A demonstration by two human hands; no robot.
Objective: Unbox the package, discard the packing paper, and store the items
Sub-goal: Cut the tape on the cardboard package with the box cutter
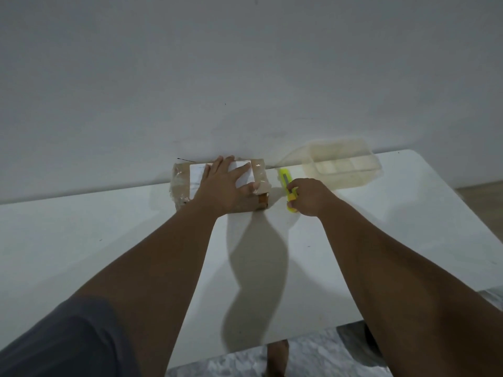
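On the bench (109, 227), the taped package (181, 180) is pinned at twelve o'clock under the left hand (223, 186), fingers (241, 170) spread flat. It is probably light, stiff and slick, and best held by its edges. At its three o'clock, the yellow cutter (285, 176) is gripped by the right hand (310, 197).

The person wears a dark grey short sleeve (68, 341) on the left upper arm (plain, soft-looking cloth); both forearms are bare down to the left hand (226, 186) and right hand (310, 198).

White table (81, 240) against plain wall (245, 63); dim light, perhaps marbled floor (313, 357).
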